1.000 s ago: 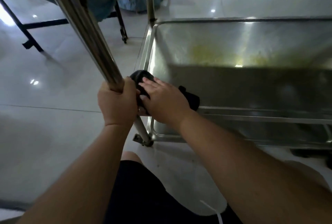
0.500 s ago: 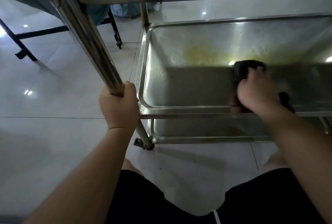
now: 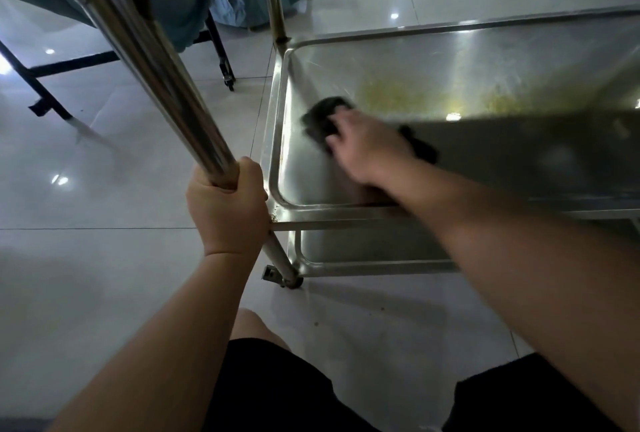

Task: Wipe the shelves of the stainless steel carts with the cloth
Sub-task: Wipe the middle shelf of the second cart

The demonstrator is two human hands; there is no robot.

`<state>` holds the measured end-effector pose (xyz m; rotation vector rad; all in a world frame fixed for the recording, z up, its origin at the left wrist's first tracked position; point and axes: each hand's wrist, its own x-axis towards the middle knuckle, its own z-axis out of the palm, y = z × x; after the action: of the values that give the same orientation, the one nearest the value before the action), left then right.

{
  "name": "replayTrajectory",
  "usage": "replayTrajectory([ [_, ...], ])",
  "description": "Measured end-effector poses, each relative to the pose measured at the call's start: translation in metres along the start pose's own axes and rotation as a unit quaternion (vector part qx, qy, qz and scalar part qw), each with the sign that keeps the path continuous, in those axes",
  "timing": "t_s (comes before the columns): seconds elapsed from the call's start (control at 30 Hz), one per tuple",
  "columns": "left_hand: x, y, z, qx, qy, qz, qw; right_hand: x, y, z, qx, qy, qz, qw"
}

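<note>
Right hand [image 3: 367, 145] presses a crumpled black cloth [image 3: 320, 119] onto the stained steel cart shelf [image 3: 450, 60], fingers blurred; left hand [image 3: 227, 206] grips the shelf's near-left shiny steel post [image 3: 162, 78]

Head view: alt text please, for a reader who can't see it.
The right hand presses a dark cloth onto the cart's middle steel shelf, near yellowish stains. The left hand grips the cart's upright post.

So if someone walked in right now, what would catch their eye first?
Probably the right hand pressing a dark cloth onto the middle shelf near its left end. Next, the yellowish smears on the shelf beyond the cloth. Then the left hand gripping the cart's shiny upright post in the foreground.
</note>
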<state>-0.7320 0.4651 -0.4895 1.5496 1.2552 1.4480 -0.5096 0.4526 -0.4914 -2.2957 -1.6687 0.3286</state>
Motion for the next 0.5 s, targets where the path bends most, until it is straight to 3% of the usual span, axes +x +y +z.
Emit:
replayTrajectory([
  [0.13,-0.001,-0.001,0.002,0.007,0.013,-0.007,1.000,-0.021,0.129,-0.045,-0.035,0.121,0.252,0.959],
  [0.23,-0.001,-0.002,0.003,0.006,0.021,-0.016,1.000,-0.028,0.151,-0.048,-0.077,0.140,0.353,0.922],
  [0.37,-0.002,-0.001,0.003,0.004,0.022,-0.019,1.000,0.009,0.089,-0.029,-0.054,0.145,0.298,0.942],
  [0.5,-0.002,0.001,0.002,-0.001,0.016,-0.011,1.000,0.050,-0.014,0.008,-0.030,0.043,0.118,0.992],
])
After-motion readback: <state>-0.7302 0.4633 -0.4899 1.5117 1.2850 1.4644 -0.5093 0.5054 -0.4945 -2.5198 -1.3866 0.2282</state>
